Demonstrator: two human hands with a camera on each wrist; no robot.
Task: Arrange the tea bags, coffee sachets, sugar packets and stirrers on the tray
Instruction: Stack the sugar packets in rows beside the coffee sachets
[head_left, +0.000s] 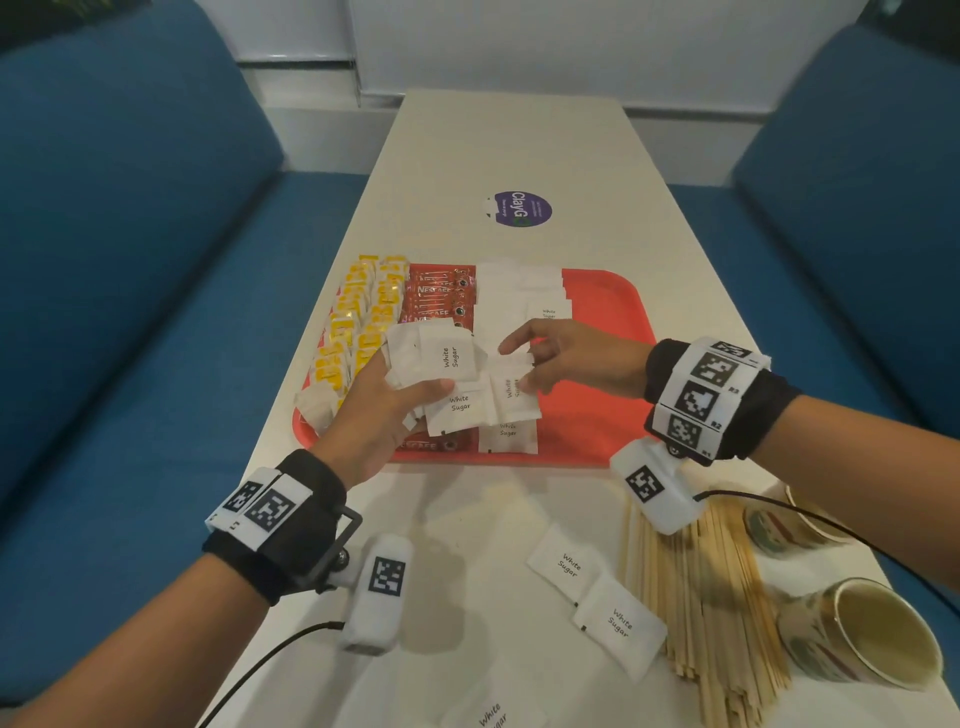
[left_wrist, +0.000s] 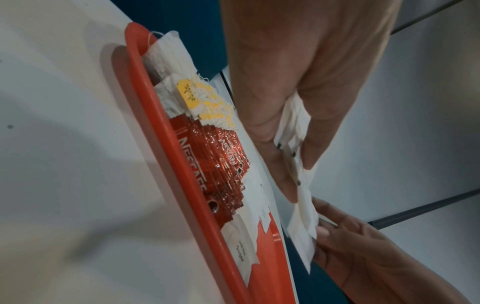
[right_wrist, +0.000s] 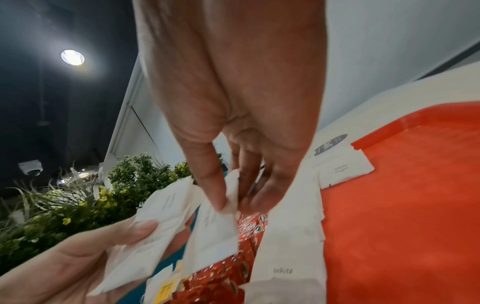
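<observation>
At the middle of the head view, the left hand (head_left: 387, 410) holds a fanned bunch of white sugar packets (head_left: 441, 364) above the red tray (head_left: 608, 312), its thumb pressed across the top of the fan and its fingers curled under it. The right hand (head_left: 566, 358) reaches in from the right of the frame and pinches one sugar packet (head_left: 511, 389) at the fan's right end between thumb and forefinger, the other fingers loosely spread behind. In the right wrist view that packet (right_wrist: 215, 232) hangs down from the pinching fingers (right_wrist: 213, 185). Each packet reads "White Sugar" in thin dark script. On the tray, at its left side, lie rows of tea bags (head_left: 358, 322) with yellow tags, whose print is too small to read; just right of them is a column of red coffee sachets (head_left: 441, 296) marked "NESCAFE", then a column of sugar packets (head_left: 514, 296) laid flat. On the desk (head_left: 467, 545) at the lower part of the frame lie two more "White Sugar" packets (head_left: 597, 597), beside a pile of wooden stirrers (head_left: 711, 587) and two paper cups (head_left: 862, 634) at the lower right. A purple round sticker (head_left: 522, 209) reading "ClayG" sits on the desk beyond the tray.
</observation>
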